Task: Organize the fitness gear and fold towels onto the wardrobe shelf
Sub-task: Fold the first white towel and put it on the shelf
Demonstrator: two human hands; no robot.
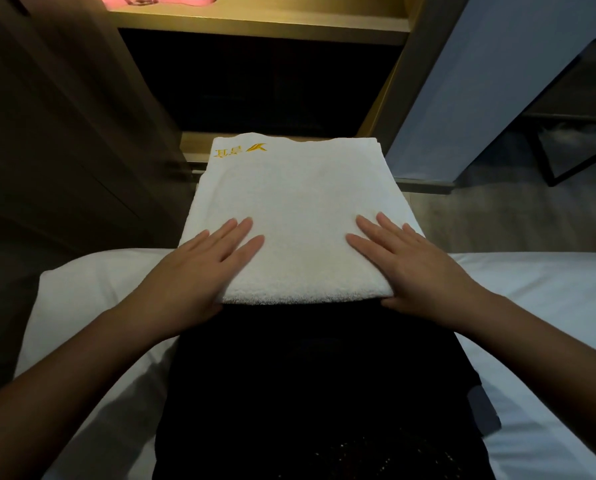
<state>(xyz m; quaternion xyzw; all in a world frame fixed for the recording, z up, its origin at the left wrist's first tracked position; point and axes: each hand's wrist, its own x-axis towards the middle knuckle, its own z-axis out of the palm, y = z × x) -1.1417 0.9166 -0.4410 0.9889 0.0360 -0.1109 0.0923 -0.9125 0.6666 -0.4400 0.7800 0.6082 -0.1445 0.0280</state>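
Gripping the towel (300,209) (yellow logo (240,151), writing illegible) are left hand (199,268) and right hand (414,268).

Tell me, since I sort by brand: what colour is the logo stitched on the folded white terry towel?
Golden-yellow stitched logo, clearest in the head view.

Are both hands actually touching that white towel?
Touching. The head view shows the left hand and right hand with fingers lying flat on the white towel, thumbs tucked under its near edge.
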